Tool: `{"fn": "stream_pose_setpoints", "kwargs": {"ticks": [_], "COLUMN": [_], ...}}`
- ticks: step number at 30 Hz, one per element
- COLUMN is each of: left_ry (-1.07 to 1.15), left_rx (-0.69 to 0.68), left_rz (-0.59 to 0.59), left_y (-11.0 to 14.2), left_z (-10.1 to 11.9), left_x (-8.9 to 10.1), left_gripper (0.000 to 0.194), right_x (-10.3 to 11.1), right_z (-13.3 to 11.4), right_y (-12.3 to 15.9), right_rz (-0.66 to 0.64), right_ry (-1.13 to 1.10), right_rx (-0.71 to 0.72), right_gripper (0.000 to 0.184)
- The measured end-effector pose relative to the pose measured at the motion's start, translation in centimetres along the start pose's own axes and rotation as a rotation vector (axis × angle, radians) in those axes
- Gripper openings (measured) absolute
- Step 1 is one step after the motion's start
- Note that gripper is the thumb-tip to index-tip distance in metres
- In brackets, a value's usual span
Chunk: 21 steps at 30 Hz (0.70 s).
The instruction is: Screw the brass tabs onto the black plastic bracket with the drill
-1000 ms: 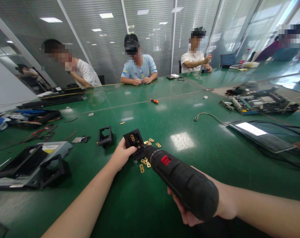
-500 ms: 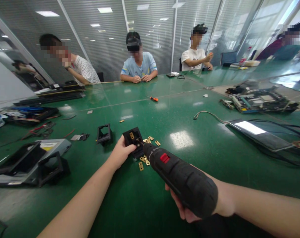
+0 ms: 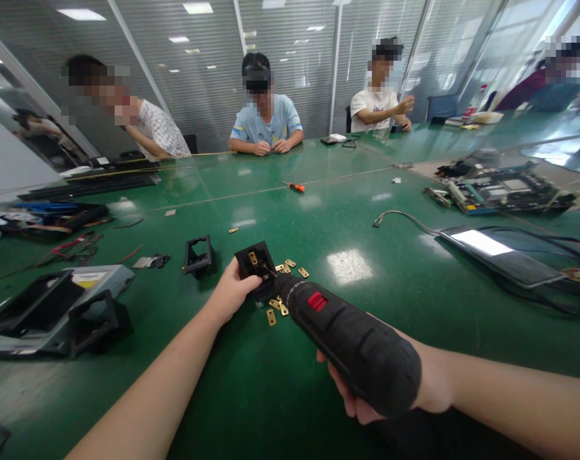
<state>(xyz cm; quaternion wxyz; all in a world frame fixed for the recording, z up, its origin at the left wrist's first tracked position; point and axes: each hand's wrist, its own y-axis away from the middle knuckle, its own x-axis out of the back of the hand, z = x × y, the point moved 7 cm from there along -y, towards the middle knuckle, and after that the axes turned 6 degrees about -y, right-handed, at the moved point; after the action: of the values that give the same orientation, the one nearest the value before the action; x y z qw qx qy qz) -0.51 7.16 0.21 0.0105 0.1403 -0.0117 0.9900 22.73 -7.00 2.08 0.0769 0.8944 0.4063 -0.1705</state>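
Observation:
My left hand (image 3: 235, 287) grips a small black plastic housing (image 3: 264, 250) by its left side, the thumb pressed on its inner face. A brass plate (image 3: 252, 257) sits inside the housing. My right hand (image 3: 350, 393) is wrapped round the grip of a black cordless drill (image 3: 352, 338) with a red switch on top. The drill's nose points left at the housing, its bit reaching the inner face near my left thumb; the exact contact is too small to tell. Loose brass plates (image 3: 271, 317) lie on the table around the housing.
Left of the housing stands an empty black frame (image 3: 198, 255); a grey metal case (image 3: 103, 281) with another black frame (image 3: 101, 326) is farther left. An orange screwdriver (image 3: 296, 186) lies ahead. A flat panel (image 3: 501, 259) with cables and a circuit board (image 3: 505, 188) are at right. Several people sit across the table.
The view has shifted slightly, so everything sits a little higher and more to the left. Both hands keep their holds on the housing and the drill.

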Motion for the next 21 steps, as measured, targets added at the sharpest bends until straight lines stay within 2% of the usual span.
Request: {"fn": "stream_pose_setpoints", "kwargs": {"ticks": [5, 9, 13, 17, 21], "left_ry": [0.017, 0.0, 0.002, 0.017, 0.037], "left_rx": [0.007, -0.001, -0.012, -0.004, 0.009], "left_rz": [-0.016, 0.0, 0.007, 0.016, 0.021], "left_y": [0.0, -0.1, -0.3, -0.4, -0.5], "left_z": [-0.1, 0.0, -0.2, -0.5, -1.0], "left_x": [-0.2, -0.1, 0.1, 0.2, 0.3], "left_gripper": [0.051, 0.048, 0.049, 0.05, 0.049], "right_x": [-0.3, 0.0, 0.2, 0.3, 0.4], "right_z": [0.0, -0.4, -0.4, 0.1, -0.1], "right_y": [-0.1, -0.3, -0.3, -0.2, -0.2], "right_rz": [-0.037, -0.006, 0.014, 0.025, 0.038], "right_ry": [0.012, 0.06, 0.118, 0.093, 0.06], "right_rx": [-0.002, 0.018, -0.038, -0.081, -0.042], "right_gripper": [0.051, 0.055, 0.055, 0.053, 0.051]}}
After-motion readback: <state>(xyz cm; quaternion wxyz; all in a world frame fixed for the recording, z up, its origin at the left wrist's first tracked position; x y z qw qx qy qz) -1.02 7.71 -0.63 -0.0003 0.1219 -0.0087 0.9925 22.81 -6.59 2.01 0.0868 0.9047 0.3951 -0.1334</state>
